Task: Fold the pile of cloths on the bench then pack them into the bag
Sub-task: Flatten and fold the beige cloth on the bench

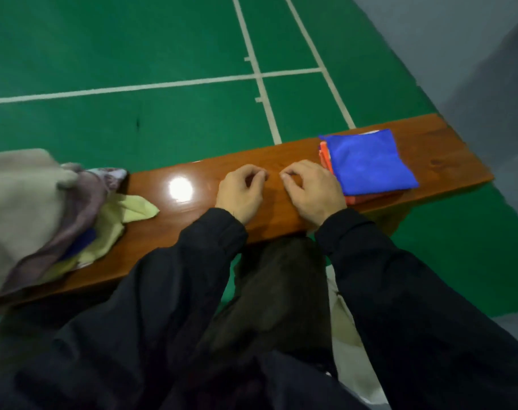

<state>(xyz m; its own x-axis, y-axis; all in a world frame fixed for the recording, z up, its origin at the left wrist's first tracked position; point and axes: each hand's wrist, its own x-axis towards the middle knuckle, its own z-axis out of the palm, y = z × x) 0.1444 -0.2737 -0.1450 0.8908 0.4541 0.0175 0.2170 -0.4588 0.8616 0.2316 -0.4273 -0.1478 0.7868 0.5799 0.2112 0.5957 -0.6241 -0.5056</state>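
Green sports court floor (133,54) with white lines, grey wall at right; a glossy brown wooden bench (192,208) runs across the view with a bright light glare on it.

Left hand (241,192) and right hand (312,190) sit close together over the bare middle of the bench, apart from each other. Fingers of both are loosely curled, fingertips drawn toward the thumbs, nothing visibly held between them (a very thin edge could be pinched, cannot tell, blurry). Dark sleeves on both arms.

Risks, as a judgement:
- The unfolded pile (59,214) hangs at the left end of the bench, near its front edge; reaching for one piece could drag the rest off onto the floor, since the layers overlap.
- The folded stack (367,164) lies skewed, upper piece shifted off the lower ones. Adding more on top, or a sleeve brushing it, could tip or unfold it.
- The bench is narrow and glossy, so cloth may slide while being folded.
- A pale cloth thing (345,329) by the person's leg below the bench may be the bag (mostly hidden, not sure); packing needs a reach down there.

Task things: the pile is crumpled, mixed beige, mauve, pale yellow, a bit of dark blue showing, soft and limp. The stack at the right has a bright blue cloth (370,161) on top, roughly square, slightly puffy, over an orange piece (367,198) peeking out at its left and front edges.
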